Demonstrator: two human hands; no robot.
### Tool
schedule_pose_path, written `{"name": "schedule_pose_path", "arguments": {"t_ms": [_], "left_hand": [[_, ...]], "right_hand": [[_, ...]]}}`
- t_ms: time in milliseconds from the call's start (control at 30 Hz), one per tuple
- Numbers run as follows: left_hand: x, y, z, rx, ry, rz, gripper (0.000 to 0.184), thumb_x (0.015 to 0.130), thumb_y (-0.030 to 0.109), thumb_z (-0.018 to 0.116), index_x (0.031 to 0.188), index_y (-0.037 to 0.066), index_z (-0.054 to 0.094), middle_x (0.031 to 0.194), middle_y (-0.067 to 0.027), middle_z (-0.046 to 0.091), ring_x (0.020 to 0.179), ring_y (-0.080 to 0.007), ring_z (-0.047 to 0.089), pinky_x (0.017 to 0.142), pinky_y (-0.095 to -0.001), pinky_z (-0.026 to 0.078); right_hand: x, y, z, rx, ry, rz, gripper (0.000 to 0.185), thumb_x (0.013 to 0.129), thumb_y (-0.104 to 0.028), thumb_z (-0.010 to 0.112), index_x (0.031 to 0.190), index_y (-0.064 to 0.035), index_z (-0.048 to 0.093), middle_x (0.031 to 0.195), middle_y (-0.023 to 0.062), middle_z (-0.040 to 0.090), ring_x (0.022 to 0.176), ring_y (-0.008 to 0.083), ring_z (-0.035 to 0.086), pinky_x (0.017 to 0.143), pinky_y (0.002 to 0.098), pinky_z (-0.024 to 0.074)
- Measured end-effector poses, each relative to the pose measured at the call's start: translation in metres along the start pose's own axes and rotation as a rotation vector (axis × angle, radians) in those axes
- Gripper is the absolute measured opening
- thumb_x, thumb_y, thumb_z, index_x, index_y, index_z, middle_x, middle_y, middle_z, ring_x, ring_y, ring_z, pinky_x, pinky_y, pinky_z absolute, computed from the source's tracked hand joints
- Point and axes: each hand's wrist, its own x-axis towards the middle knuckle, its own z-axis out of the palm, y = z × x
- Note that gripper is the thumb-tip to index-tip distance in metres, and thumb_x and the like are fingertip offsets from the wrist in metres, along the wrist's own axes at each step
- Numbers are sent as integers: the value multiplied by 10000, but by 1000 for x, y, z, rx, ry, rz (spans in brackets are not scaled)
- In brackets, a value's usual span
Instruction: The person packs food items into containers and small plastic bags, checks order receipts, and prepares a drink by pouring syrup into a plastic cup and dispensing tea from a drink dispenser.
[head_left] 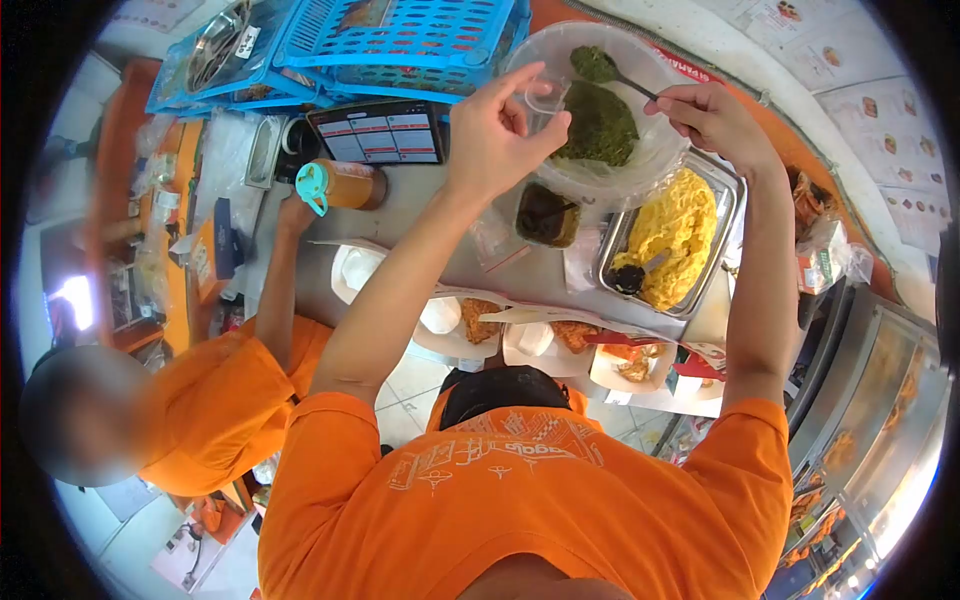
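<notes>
My right hand (708,118) grips the handle of a black spoon (632,84), whose bowl carries a heap of green sauce. Under the spoon, a clear round tub (668,165) holds more green sauce (600,125). My left hand (505,130) pinches a small clear cup (545,92) over the tub's left side. Below the tub is a small square container (547,216) of dark sauce. To its lower right, a metal tray (607,262) holds a yellow food (680,240) with a dark-tipped utensil in it.
Paper boxes (535,345) with rice and fried chicken line the counter's near edge. Blue baskets (400,40) and a tablet (378,132) stand behind. At left, a co-worker (225,400) reaches toward a sauce bottle (345,186). A glass food cabinet (880,400) is at right.
</notes>
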Motion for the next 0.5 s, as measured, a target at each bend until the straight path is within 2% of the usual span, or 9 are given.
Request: {"name": "schedule_pose_path", "arguments": {"t_ms": [100, 133, 167, 233, 267, 333, 367, 433, 500], "left_hand": [[17, -6, 22, 151, -8, 1, 522, 738, 165, 807, 1209, 14, 643, 990, -38, 727, 546, -34, 508, 512, -208, 449], [22, -10, 28, 240, -32, -49, 569, 699, 242, 823, 1189, 9, 653, 971, -51, 729, 549, -86, 557, 544, -252, 486], [25, -14, 35, 235, -31, -51, 569, 699, 242, 823, 1189, 9, 653, 971, -51, 729, 549, -86, 557, 544, -252, 486], [32, -19, 47, 378, 6, 85, 638, 679, 299, 820, 1197, -26, 639, 960, -104, 726, 602, -171, 622, 614, -303, 527], [33, -21, 51, 375, 8, 84, 638, 679, 299, 820, 1197, -26, 639, 960, -104, 726, 602, -171, 622, 614, -303, 527], [35, -23, 57, 421, 36, 120, 717, 667, 324, 815, 1226, -71, 604, 944, -156, 716, 681, -244, 665, 683, -339, 546], [34, -23, 58, 423, 35, 118, 717, 667, 324, 815, 1226, -71, 604, 944, -156, 716, 681, -244, 665, 683, -339, 546], [33, -23, 60, 390, 38, 95, 788, 669, 317, 811, 1282, -100, 544, 931, -182, 710, 721, -260, 679, 709, -340, 552], [31, -24, 60, 401, 42, 78, 821, 670, 314, 813, 1314, -98, 513, 934, -175, 707, 710, -253, 676, 707, -342, 553]], "right_hand": [[-13, -9, -11, -76, 91, -34, 227, 978, -206, 563, 1048, -63, 724, 637, -76, 434, 538, 20, 351, 494, 202, 282], [-17, -12, -9, -100, 144, -39, 230, 968, -188, 564, 1012, -28, 724, 645, -54, 488, 564, 45, 410, 526, 225, 344], [-17, -9, -8, -104, 144, -35, 230, 968, -188, 564, 1012, -28, 724, 645, -54, 488, 564, 45, 410, 526, 225, 344], [-16, -4, -6, -333, 177, -153, 267, 919, -176, 568, 1069, -7, 712, 673, 56, 605, 623, 165, 553, 618, 323, 454], [-19, -4, -2, -337, 177, -152, 267, 919, -176, 568, 1069, -7, 712, 673, 56, 605, 623, 165, 553, 618, 323, 454], [-28, -14, 13, -500, 294, -156, 293, 903, -146, 559, 1127, -9, 688, 734, 168, 661, 664, 317, 626, 673, 392, 491], [-32, -19, 19, -498, 292, -156, 293, 903, -146, 559, 1127, -9, 688, 734, 168, 661, 664, 317, 626, 673, 392, 491], [-36, -26, 28, -452, 299, -58, 313, 902, -133, 554, 1171, -30, 677, 851, 230, 660, 793, 406, 641, 758, 436, 497], [-36, -22, 32, -490, 331, -74, 311, 901, -136, 560, 1172, -40, 681, 895, 234, 657, 840, 394, 646, 777, 434, 495]]}}
